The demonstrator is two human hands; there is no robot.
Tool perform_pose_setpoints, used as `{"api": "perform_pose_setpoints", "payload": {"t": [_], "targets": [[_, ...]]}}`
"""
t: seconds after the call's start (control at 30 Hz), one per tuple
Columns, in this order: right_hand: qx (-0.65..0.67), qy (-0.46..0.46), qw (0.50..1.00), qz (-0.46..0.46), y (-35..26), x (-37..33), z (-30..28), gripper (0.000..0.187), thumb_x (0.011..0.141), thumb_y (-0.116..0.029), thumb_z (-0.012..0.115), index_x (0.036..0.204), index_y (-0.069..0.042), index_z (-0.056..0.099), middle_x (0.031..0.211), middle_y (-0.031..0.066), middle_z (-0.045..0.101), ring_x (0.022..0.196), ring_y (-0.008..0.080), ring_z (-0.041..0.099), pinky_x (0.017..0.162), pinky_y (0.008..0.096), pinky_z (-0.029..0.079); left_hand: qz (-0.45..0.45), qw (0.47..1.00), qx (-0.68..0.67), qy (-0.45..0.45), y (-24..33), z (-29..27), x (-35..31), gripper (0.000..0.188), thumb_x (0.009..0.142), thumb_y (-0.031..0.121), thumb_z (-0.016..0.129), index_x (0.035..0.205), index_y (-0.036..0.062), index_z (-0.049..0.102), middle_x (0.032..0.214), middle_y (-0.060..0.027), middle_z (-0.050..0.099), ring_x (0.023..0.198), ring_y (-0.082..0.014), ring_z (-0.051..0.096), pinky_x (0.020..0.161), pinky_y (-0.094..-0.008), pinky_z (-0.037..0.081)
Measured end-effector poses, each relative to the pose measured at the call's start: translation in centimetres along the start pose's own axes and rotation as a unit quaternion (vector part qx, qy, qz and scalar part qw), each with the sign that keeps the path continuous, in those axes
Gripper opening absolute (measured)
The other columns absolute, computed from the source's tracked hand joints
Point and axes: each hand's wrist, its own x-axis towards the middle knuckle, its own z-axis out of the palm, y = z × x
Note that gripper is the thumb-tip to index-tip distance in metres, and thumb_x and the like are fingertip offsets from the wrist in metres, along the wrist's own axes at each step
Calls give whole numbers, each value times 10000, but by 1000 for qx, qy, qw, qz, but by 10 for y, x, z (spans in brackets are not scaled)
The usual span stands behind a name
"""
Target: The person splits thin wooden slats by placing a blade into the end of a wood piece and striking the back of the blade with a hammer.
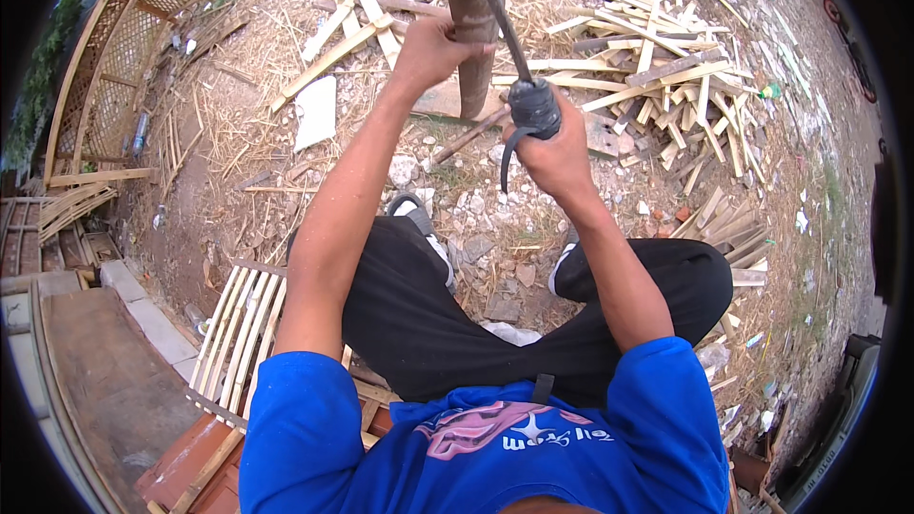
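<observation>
My left hand grips the side of a thick, upright piece of wood, thumb and fingers closed around it. The wood's foot stands at a flat wooden board on the ground. Just to its right, my right hand is closed around the black-wrapped handle of a machete, from which a dark strap hangs. Its long, narrow blade is raised, slanting up and left past the wood's top. Whether blade and wood touch, I cannot tell.
Split sticks lie in a large pile at the far right, with loose pale strips at the far left. Stones and straw cover the ground between my shoes. A slatted wooden piece lies by my left leg; a lattice panel stands far left.
</observation>
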Motion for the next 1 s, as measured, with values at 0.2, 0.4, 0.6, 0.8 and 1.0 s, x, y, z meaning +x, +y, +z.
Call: {"api": "perform_pose_setpoints", "payload": {"t": [0.2,0.4,0.6,0.8,1.0], "targets": [[37,-9,999,1,-6,10,-2,231,712,-46,695,915,-16,588,767,35,628,692,103,566,657,276,464,88,992,-91,-9,-2,-8,9,547,718,276,855,1169,34,663,1043,-100,719,970,-186,671,863,-328,519],[41,19,998,35,42,12,2,233,716,-66,703,907,-16,581,770,35,612,685,112,554,654,283,460,29,999,-9,-12,-52,21,7,756,714,372,849,1339,104,518,1246,-138,617,1206,-272,564,953,-411,493],[8,18,1000,3,39,0,8,234,710,-68,697,905,-19,579,763,46,610,683,126,562,664,295,463,30,997,-60,-28,-35,17,10,366,760,184,807,1089,53,719,960,-115,735,900,-201,694,793,-333,549],[62,21,997,-39,-10,1,10,235,741,-29,686,943,-24,564,761,24,609,682,92,568,651,266,464,127,987,-72,62,11,-15,0,280,781,172,795,1027,52,741,892,-102,743,798,-135,688,739,-296,535],[23,7,999,40,52,4,9,324,711,-15,659,1019,4,558,807,31,593,707,97,553,656,257,457,43,996,71,-12,-42,13,7,759,735,328,842,1361,57,510,1268,-167,618,1200,-259,579,1007,-406,463]]}}
